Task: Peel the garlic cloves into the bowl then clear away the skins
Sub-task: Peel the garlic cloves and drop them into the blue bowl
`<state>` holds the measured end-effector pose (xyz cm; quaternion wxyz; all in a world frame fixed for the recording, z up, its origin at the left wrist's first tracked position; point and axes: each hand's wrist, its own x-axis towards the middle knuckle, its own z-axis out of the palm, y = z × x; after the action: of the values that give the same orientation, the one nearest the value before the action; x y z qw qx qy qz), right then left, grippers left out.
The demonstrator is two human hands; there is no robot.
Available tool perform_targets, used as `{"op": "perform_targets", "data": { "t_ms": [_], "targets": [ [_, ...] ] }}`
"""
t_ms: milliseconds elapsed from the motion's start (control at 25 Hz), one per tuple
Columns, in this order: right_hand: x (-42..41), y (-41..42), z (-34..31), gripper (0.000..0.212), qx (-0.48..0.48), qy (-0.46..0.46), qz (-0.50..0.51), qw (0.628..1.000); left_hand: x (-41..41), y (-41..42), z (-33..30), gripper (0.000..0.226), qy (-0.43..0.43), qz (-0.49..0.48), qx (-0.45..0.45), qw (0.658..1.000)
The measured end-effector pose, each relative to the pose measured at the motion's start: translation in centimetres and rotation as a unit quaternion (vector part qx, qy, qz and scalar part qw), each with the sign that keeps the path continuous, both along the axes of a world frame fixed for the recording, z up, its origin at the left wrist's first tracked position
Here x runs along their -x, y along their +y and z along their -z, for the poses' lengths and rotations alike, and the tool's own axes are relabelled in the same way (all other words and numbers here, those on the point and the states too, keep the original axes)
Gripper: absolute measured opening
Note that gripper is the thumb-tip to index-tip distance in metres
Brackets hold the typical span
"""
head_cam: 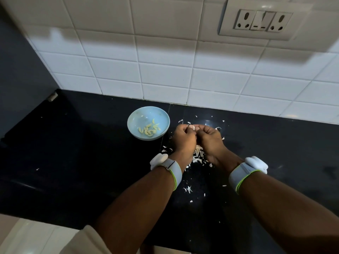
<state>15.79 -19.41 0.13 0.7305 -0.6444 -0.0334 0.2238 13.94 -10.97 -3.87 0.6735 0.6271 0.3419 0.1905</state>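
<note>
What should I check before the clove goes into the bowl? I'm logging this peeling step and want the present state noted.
1. Clove held: ok, both the left hand and the right hand pinch it at their fingertips.
2. Clove fully peeled: cannot tell, fingers hide most of it.
3. Bowl in reach: ok, it sits just left of the hands.
4. Bowl holds only peeled cloves: ok, no skins seen inside.
5. Skins cleared: not ok, they lie scattered on the black counter under and around the hands.

Head view, steeply down, close above counter (73,162)
</note>
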Motion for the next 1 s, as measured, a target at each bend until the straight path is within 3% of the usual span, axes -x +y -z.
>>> {"op": "perform_targets", "data": {
  "t_ms": [200,400,680,800,920,1000],
  "targets": [
    [0.4,-0.2,0.2,0.022,-0.008,-0.008,-0.036,0.999,1.2,0.3,-2.8,0.011,0.006,0.056,-0.04,0.998],
    [0.3,-0.7,-0.6,0.013,0.007,0.011,0.0,1.0,2.1,0.5,-3.5,0.019,0.01,0.091,-0.044,0.995],
    [-0.3,-2.3,-0.2,0.014,0.048,-0.023,0.025,0.998,2.8,1.0,-3.1,0.033,0.126,0.128,-0.061,0.982],
    [-0.3,-2.9,-0.1,0.016,0.069,-0.06,0.013,0.996,3.0,0.6,-3.1,0.02,0.131,0.153,0.007,0.98],
    [-0.2,-3.1,0.2,0.02,0.095,-0.091,0.007,0.991,2.7,0.1,-3.5,0.027,0.122,0.168,0.103,0.973],
    [-0.1,-3.0,0.4,0.02,0.089,-0.068,0.003,0.994,2.4,-0.2,-3.4,0.039,0.111,0.178,0.12,0.97]
  ]
}}
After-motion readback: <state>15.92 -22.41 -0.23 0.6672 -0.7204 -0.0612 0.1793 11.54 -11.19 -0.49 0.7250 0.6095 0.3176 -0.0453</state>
